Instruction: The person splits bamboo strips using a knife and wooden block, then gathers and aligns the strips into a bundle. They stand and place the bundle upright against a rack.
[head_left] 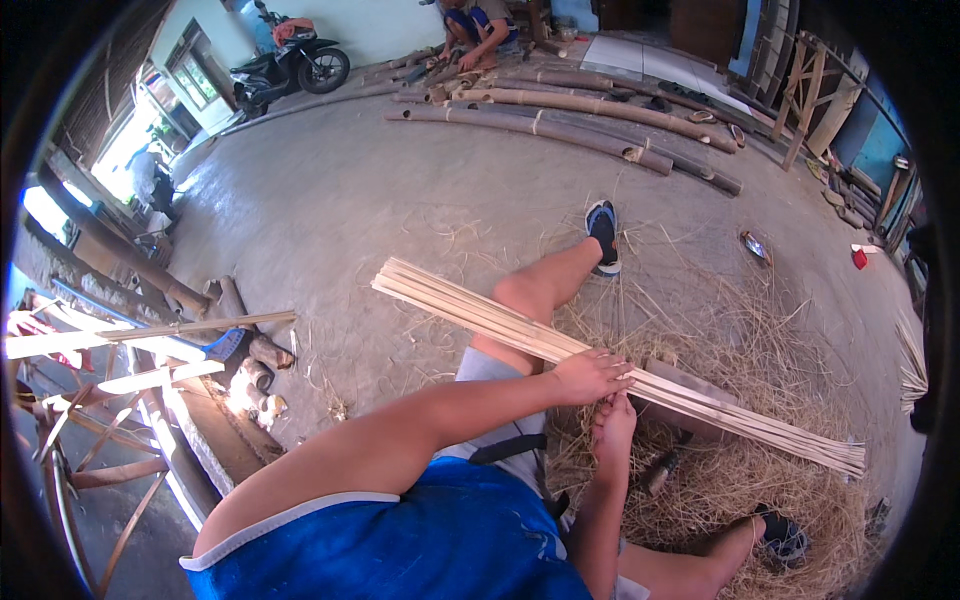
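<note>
A long bundle of thin, pale bamboo strips (480,316) lies slantwise across my lap, its right end fanning out a little over the shavings. My left hand (590,377) is wrapped over the bundle near its middle, fingers pressed together on top. Just below it, my right hand (613,420) is closed with its fingertips pinched against the near edge of the strips. What the right fingers pinch is too small and too hidden to tell. Under the bundle, partly covered, rests a brownish block-like piece (690,385).
Fine bamboo shavings (760,340) spread around my legs. Bamboo poles (540,125) lie across the floor ahead, where another person (480,35) crouches. A motorbike (290,62) stands at the far left. Wooden frames and offcuts (130,440) crowd the near left.
</note>
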